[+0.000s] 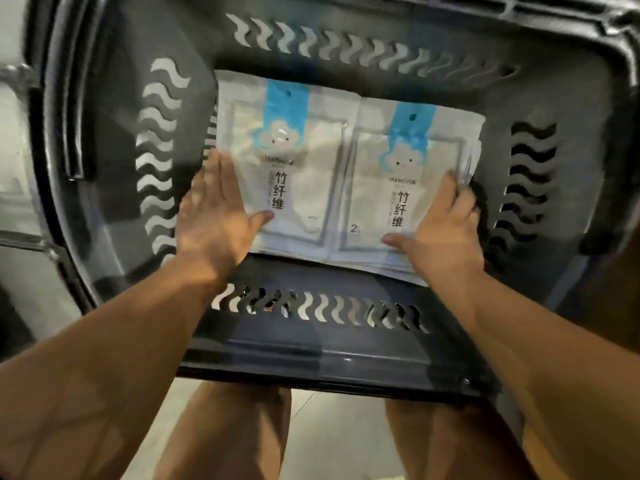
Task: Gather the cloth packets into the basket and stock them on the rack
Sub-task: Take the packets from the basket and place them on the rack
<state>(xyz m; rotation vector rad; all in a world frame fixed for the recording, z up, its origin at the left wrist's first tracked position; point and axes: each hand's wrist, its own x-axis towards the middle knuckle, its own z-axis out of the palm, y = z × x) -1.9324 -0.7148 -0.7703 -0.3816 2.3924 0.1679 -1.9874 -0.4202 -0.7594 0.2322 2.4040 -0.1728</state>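
Observation:
Two stacks of white cloth packets with blue header strips lie side by side on the floor of a dark plastic basket (311, 348). The left packet stack (291, 154) has my left hand (214, 216) flat against its left edge, fingers straight, thumb lying on the top packet. The right packet stack (401, 168) is held at its right edge by my right hand (440, 230): the thumb lies on top and the fingers curl round the side of the stack, where several packet edges show.
The basket's walls have wavy slots on all sides, and its near rim sits over my knees. A pale tiled floor (329, 445) shows below. A blurred bright area lies beyond the basket at the left (14, 133).

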